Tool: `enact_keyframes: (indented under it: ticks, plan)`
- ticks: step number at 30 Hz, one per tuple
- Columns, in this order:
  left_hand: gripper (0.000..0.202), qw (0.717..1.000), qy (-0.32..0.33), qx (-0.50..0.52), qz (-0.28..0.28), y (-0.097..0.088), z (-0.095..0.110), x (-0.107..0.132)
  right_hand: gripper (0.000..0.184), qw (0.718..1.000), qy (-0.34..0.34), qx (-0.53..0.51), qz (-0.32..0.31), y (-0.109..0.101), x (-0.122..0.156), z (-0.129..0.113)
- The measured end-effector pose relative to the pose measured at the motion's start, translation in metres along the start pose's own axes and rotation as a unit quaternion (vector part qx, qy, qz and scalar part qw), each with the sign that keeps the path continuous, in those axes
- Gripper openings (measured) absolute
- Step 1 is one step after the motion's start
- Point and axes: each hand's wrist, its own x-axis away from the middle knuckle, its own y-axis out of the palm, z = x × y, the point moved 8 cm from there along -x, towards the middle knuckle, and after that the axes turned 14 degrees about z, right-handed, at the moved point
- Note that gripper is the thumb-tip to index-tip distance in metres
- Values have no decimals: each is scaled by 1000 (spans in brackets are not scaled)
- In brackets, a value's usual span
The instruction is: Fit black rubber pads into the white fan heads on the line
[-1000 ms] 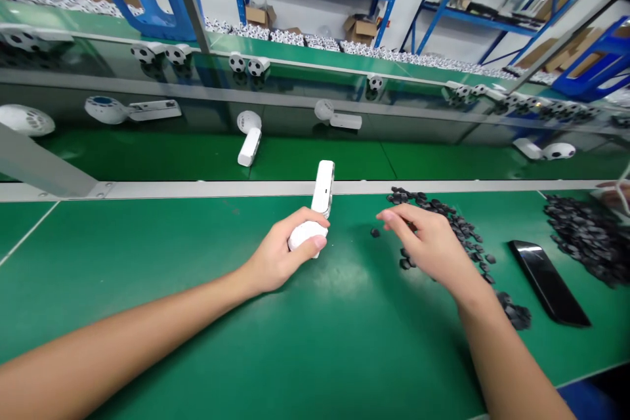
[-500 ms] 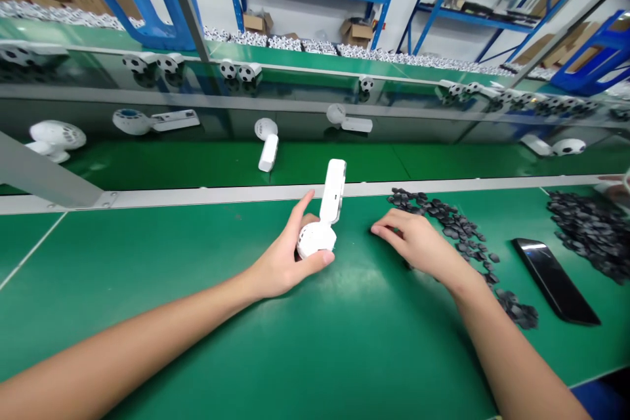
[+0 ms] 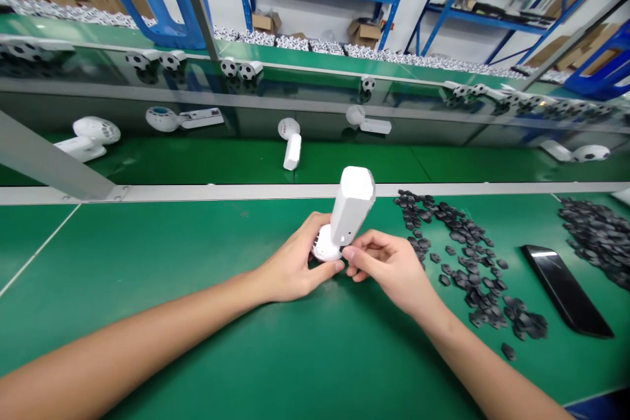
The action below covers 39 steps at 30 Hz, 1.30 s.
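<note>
My left hand is closed around the round head of a white plastic device, thumb along the near side. The device's oblong handle points up and away from the head. My right hand is pinched against the right side of the head, with a small black piece at its fingertips, mostly hidden by them. Right of this hand, many loose small black pieces lie scattered on the green table.
A black phone-like slab lies at right, beside a larger heap of black pieces. Beyond the white table edge, several similar white devices rest on a green strip. A grey post rises at left.
My right hand has moved left from beside the scattered black pieces to the device's head. The device has turned in my left hand, so its handle now shows another side.
</note>
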Motion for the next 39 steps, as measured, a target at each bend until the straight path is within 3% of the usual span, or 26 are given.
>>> enact_keyframes:
  ticks: [8,14,18,22,25,28,30,32,35,37,39]
  plan:
    - [67,1000,-14,2,8,5,6,-2,32,998,11,69,8,0,3,1]
    - [49,999,-37,-5,36,5,1,-4,38,997,19,79,11,0,-3,16]
    - [49,998,-46,20,31,5,0,-6,37,991,-69,112,-6,6,-6,10]
    - [38,990,-95,91,51,-2,-10,-12,38,963,-196,182,-42,3,-2,-14]
    - [37,982,-137,86,100,-25,-28,-24,41,950,-244,194,4,-33,-11,-35]
    - [43,970,-151,47,183,-66,-49,-46,47,932,-269,191,154,-102,-31,-52]
    - [48,961,-152,-31,228,-98,-61,-63,48,904,-273,248,215,-141,-46,-53]
    - [50,937,-155,-188,252,-132,-69,-80,44,868,-268,341,243,-168,-61,-47]
    - [54,916,-156,-283,237,-170,-72,-108,38,841,-279,400,233,-180,-79,-33]
    - [53,899,-163,-344,217,-186,-72,-128,39,838,-289,412,212,-171,-86,-25]
    - [53,876,-160,-403,211,-190,-69,-148,43,836,-295,427,180,-155,-90,-17]
